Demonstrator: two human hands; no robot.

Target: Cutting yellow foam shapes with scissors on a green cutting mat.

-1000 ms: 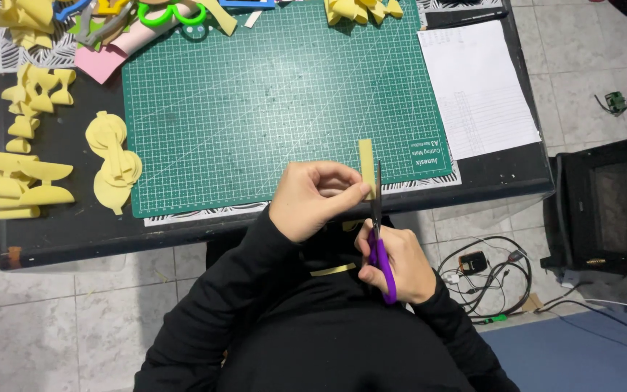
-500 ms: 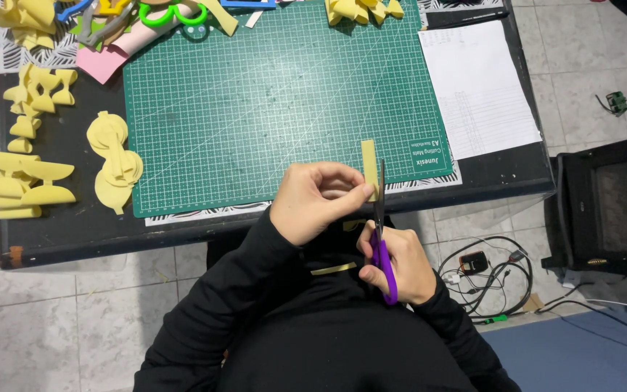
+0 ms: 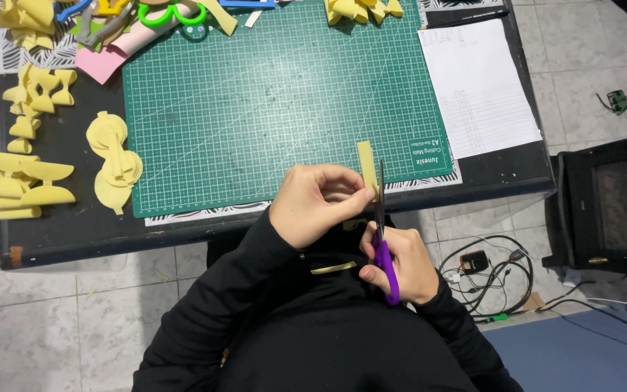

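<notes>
My left hand pinches a narrow strip of yellow foam that sticks up over the near edge of the green cutting mat. My right hand grips purple-handled scissors, whose blades run along the right side of the strip, touching it. A thin yellow offcut lies on my black sleeve below the hands.
Piles of cut yellow foam shapes lie on the dark table at the left and at the back. A white sheet of paper lies to the right of the mat. Green-handled scissors and pink foam sit at the back left. Cables lie on the floor.
The hands, strip and scissors have stayed almost in place; the scissors blades have shifted only slightly along the strip.
</notes>
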